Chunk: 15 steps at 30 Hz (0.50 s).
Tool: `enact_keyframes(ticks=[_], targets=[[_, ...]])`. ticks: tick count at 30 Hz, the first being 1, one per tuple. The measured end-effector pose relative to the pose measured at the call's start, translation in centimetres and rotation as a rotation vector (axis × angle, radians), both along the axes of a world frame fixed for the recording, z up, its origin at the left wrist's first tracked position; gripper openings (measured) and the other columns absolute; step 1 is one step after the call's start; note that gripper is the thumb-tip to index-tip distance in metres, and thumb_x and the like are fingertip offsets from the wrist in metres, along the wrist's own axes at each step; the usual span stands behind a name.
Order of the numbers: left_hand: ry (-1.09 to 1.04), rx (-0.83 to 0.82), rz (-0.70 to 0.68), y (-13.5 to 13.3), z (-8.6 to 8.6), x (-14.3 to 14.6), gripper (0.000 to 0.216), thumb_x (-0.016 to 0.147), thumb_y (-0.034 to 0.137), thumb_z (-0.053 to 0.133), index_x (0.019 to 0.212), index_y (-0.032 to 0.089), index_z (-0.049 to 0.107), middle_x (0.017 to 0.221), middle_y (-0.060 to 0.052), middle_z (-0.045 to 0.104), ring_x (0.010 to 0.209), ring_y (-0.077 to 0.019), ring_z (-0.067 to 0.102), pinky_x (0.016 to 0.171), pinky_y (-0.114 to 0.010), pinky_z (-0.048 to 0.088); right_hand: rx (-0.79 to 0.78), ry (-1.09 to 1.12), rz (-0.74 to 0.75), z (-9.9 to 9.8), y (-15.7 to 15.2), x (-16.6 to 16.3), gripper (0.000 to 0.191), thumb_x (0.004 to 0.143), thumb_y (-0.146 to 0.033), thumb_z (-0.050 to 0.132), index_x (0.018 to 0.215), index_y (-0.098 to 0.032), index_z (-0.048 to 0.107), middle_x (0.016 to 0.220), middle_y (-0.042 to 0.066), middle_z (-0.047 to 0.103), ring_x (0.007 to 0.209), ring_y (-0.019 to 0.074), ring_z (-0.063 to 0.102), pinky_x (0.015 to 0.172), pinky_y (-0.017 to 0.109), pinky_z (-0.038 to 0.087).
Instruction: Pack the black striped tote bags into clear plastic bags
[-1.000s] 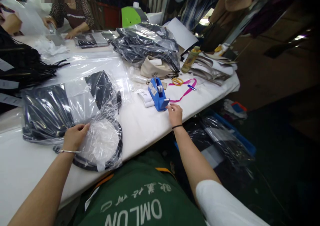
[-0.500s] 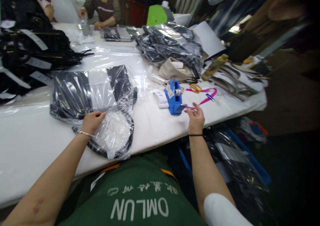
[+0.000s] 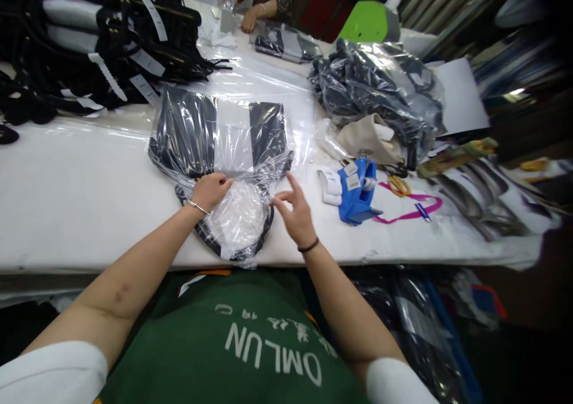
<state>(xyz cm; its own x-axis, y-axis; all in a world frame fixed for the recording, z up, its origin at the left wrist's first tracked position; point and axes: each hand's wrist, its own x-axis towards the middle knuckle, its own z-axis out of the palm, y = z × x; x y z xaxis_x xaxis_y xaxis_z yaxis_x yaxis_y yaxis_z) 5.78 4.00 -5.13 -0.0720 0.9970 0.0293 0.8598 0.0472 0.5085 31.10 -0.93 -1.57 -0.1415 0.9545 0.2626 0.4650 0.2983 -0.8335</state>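
A dark folded bag [image 3: 185, 132] with a pale paper band lies in a clear plastic sleeve on the table, its round black handle [image 3: 208, 240] toward me. My left hand [image 3: 211, 192] is closed on the gathered plastic sleeve [image 3: 239, 213] where the handle meets the bag. Just right of the handle, my right hand [image 3: 295, 210] has its thumb and a finger pinched together and another finger raised; anything between the tips is too small to make out. A blue tape dispenser [image 3: 356, 198] stands farther right.
White rolls [image 3: 330, 186], yellow-handled scissors [image 3: 398, 185] and a pink ribbon [image 3: 405, 218] lie around the dispenser. Black bags [image 3: 120, 40] are piled at the left; wrapped bags [image 3: 371, 85] lie at the back right. Across the table, a co-worker's hands [image 3: 257, 17] are at work.
My right hand has left the tape dispenser and come left to the edge of the wrapped bag. My left hand keeps its grip on the plastic. The view has swung left.
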Motion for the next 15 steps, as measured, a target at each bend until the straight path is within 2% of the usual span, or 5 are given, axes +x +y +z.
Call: enact_keyframes(ticks=[3, 6, 10, 13, 15], targets=[[0.015, 0.028, -0.004, -0.2, -0.1, 0.1, 0.038, 0.091, 0.046, 0.051, 0.086, 0.017, 0.076, 0.094, -0.010, 0.076, 0.086, -0.0225, 0.067, 0.075, -0.029, 0.044, 0.003, -0.242, 0.099, -1.4, 2.4, -6.5, 0.071, 0.093, -0.032, 0.056, 0.157, -0.020, 0.026, 0.093, 0.005, 0.072, 0.095, 0.0224, 0.062, 0.101, 0.040, 0.045], [0.051, 0.040, 0.003, -0.6, -0.3, 0.4, 0.038, 0.092, 0.045, 0.051, 0.088, 0.017, 0.076, 0.096, -0.011, 0.075, 0.088, -0.0237, 0.068, 0.075, -0.030, 0.045, 0.001, -0.579, 0.031, -3.3, 4.1, -8.5, 0.070, 0.092, -0.029, 0.058, 0.155, -0.018, 0.031, 0.099, 0.012, 0.070, 0.104, 0.0286, 0.056, 0.099, 0.044, 0.041], [0.083, 0.061, 0.019, -1.0, -0.8, 0.7, 0.038, 0.092, 0.046, 0.049, 0.090, 0.018, 0.075, 0.099, -0.011, 0.075, 0.090, -0.0252, 0.068, 0.074, -0.031, 0.045, 0.063, -0.742, -0.033, -4.4, 4.6, -7.6, 0.074, 0.091, -0.033, 0.061, 0.156, -0.019, 0.029, 0.104, 0.015, 0.068, 0.105, 0.0317, 0.053, 0.096, 0.045, 0.038], [0.087, 0.056, 0.023, -1.0, -0.9, 0.8, 0.038, 0.093, 0.046, 0.049, 0.090, 0.018, 0.075, 0.101, -0.011, 0.074, 0.090, -0.0255, 0.068, 0.075, -0.032, 0.046, 0.113, -0.690, -0.077, -4.0, 4.6, -5.7, 0.071, 0.091, -0.033, 0.062, 0.154, -0.019, 0.033, 0.100, 0.013, 0.069, 0.105, 0.0316, 0.053, 0.097, 0.045, 0.038], [0.089, 0.042, 0.012, -0.9, -0.9, 0.8, 0.039, 0.093, 0.046, 0.048, 0.091, 0.017, 0.075, 0.101, -0.011, 0.074, 0.090, -0.0253, 0.068, 0.076, -0.032, 0.046, 0.121, -0.588, -0.108, -3.5, 4.6, -4.6, 0.059, 0.093, -0.034, 0.058, 0.148, -0.018, 0.044, 0.092, 0.009, 0.069, 0.101, 0.0284, 0.056, 0.096, 0.042, 0.040]])
